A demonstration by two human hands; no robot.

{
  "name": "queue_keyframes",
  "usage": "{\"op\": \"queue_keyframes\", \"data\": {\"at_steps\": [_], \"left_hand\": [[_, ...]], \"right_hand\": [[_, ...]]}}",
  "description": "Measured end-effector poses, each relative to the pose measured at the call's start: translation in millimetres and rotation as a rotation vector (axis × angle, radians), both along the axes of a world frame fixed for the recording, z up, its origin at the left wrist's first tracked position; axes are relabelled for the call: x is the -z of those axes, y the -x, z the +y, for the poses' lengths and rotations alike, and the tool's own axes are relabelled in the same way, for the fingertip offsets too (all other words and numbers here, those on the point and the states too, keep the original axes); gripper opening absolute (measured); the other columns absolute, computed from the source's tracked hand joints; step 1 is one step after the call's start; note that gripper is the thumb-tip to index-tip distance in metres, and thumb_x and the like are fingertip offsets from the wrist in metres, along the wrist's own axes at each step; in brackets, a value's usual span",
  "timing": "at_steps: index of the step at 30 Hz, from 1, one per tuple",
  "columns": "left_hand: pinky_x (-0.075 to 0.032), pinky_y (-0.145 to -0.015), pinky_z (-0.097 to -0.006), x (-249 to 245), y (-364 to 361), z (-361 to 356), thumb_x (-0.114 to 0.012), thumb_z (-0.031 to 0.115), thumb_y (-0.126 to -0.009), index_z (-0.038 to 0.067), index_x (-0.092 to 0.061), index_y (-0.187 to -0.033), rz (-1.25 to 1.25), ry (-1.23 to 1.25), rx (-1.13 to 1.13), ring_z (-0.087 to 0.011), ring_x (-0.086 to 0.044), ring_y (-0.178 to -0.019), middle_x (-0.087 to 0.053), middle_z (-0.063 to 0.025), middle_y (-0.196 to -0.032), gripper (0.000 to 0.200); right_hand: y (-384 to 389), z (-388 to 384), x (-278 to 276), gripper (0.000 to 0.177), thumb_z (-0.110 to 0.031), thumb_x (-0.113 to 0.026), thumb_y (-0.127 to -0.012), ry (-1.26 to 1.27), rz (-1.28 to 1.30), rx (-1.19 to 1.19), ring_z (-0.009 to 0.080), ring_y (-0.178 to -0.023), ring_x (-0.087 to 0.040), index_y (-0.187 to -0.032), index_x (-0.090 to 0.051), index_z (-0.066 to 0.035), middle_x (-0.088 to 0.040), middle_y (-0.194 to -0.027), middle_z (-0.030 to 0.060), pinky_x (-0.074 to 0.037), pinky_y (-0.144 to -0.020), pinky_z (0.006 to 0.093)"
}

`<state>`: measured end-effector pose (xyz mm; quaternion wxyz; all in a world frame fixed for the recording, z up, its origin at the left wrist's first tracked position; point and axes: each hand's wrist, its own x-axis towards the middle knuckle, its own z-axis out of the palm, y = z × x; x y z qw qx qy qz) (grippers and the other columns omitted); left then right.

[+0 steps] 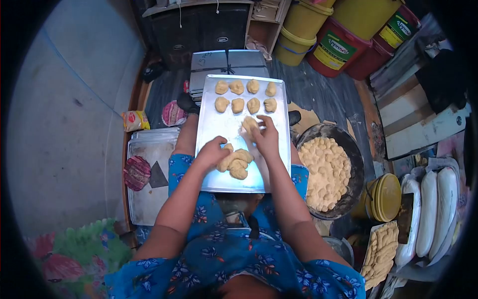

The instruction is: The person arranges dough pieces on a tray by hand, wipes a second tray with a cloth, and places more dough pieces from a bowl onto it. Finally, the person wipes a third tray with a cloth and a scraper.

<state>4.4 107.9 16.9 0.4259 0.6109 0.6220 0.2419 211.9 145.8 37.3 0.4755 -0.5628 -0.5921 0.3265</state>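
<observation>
A metal baking tray [214, 134] rests across my lap. Toward its far end sit two rows of dough balls [237, 105]. My right hand [267, 135] grips a dough piece [250, 125] just below the near row, over the tray's right half. Lower on the left, my left hand [211, 153] is closed on the edge of a larger lump of dough [236, 163], which is bunched into several folds on the tray. Part of that hand's grip is hidden behind its own fingers.
A dark round basin [356, 184] full of dough pieces stands to my right. Behind it are margarine buckets [332, 52]. Stacked trays [149, 209] lie at my left, near the wall. At lower right are a tray of shaped dough [381, 254] and white wrapped rolls [427, 212].
</observation>
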Motion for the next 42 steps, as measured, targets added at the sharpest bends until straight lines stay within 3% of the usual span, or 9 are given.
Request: {"op": "queue_keyframes", "data": {"at_steps": [5,14,19,22,23,27,32,36,42], "left_hand": [[-0.053,-0.069,-0.0372,15.8,5.3,15.5,-0.070,0.021,-0.080,-0.003,-0.066,-0.093,0.156,-0.231,-0.190,-0.0285,-0.068,-0.077,-0.069,-0.0207,-0.084,0.027],[-0.049,-0.059,-0.0375,24.3,3.9,38.8,-0.066,0.014,-0.087,-0.002,-0.060,-0.097,-0.052,-0.373,-0.477,-0.0265,-0.062,-0.060,-0.061,-0.0129,-0.065,0.020],[-0.038,-0.095,-0.0485,-4.8,-27.9,30.4,-0.069,0.024,-0.083,0.007,-0.063,-0.118,0.428,-0.589,-0.330,-0.0331,-0.046,-0.120,-0.049,-0.0135,-0.129,0.039],[-0.026,-0.105,-0.0520,1.9,-44.1,28.7,-0.066,0.026,-0.085,0.013,-0.062,-0.126,0.465,-0.683,-0.094,-0.0306,-0.046,-0.125,-0.051,-0.0116,-0.135,0.043],[-0.024,-0.106,-0.0525,5.8,-45.0,29.7,-0.065,0.024,-0.085,0.015,-0.062,-0.126,0.455,-0.634,-0.040,-0.0290,-0.046,-0.126,-0.052,-0.0101,-0.136,0.042],[-0.018,-0.109,-0.0543,14.5,-39.5,31.7,-0.062,0.019,-0.088,0.021,-0.062,-0.127,0.426,-0.550,0.082,-0.0232,-0.049,-0.126,-0.054,-0.0049,-0.137,0.040],[-0.018,-0.109,-0.0543,10.2,-38.5,22.7,-0.063,0.019,-0.086,0.019,-0.063,-0.126,0.448,-0.673,0.046,-0.0305,-0.044,-0.131,-0.052,-0.0090,-0.139,0.040],[-0.022,-0.109,-0.0509,8.5,-31.7,7.7,-0.063,0.018,-0.086,0.013,-0.063,-0.126,0.413,-0.594,-0.211,-0.0332,-0.041,-0.133,-0.043,-0.0185,-0.145,0.040],[-0.024,-0.111,-0.0471,19.0,-8.5,5.0,-0.063,0.018,-0.087,0.010,-0.061,-0.129,0.198,-0.451,-0.087,-0.0370,-0.041,-0.134,-0.036,-0.0236,-0.150,0.042]], "right_hand": [[26.2,-2.7,2.4,0.045,-0.017,-0.067,-0.081,0.097,-0.410,-0.254,0.0379,-0.106,-0.060,-0.123,-0.057,-0.005,-0.060,-0.117,0.0204,-0.048,-0.092,0.0421],[-19.5,-46.1,6.1,0.026,-0.010,-0.067,-0.078,0.268,-0.274,-0.336,0.0267,-0.085,-0.065,-0.102,-0.065,-0.002,-0.067,-0.088,0.0159,-0.052,-0.076,0.0359],[-23.5,-11.1,2.5,0.034,-0.008,-0.067,-0.082,0.097,-0.006,0.057,0.0155,-0.073,-0.063,-0.114,-0.061,0.000,-0.066,-0.084,0.0099,-0.052,-0.066,0.0285],[-14.9,12.7,41.3,0.046,-0.011,-0.070,-0.081,-0.067,-0.268,-0.002,0.0290,-0.079,-0.065,-0.124,-0.058,0.000,-0.063,-0.089,0.0160,-0.053,-0.075,0.0358],[-5.6,-1.4,7.0,0.053,-0.012,-0.070,-0.081,0.102,-0.390,-0.102,0.0399,-0.104,-0.058,-0.131,-0.054,-0.002,-0.058,-0.107,0.0227,-0.047,-0.091,0.0441],[1.2,-29.3,-0.3,0.055,-0.017,-0.073,-0.079,-0.101,-0.340,-0.081,0.0388,-0.112,-0.052,-0.128,-0.053,-0.002,-0.055,-0.112,0.0220,-0.043,-0.096,0.0435],[-4.2,-90.0,-14.8,0.055,-0.029,-0.079,-0.073,0.074,-0.582,-0.522,0.0362,-0.104,-0.056,-0.116,-0.060,-0.001,-0.058,-0.106,0.0205,-0.046,-0.089,0.0402],[-23.2,-96.0,-19.1,0.037,-0.025,-0.078,-0.072,0.363,-0.313,-0.468,0.0336,-0.089,-0.062,-0.096,-0.059,-0.005,-0.061,-0.092,0.0168,-0.049,-0.079,0.0391],[-39.3,-89.7,2.0,0.028,-0.018,-0.074,-0.074,0.105,-0.316,-0.143,0.0322,-0.078,-0.061,-0.087,-0.055,-0.003,-0.061,-0.088,0.0179,-0.049,-0.071,0.0384]]}}
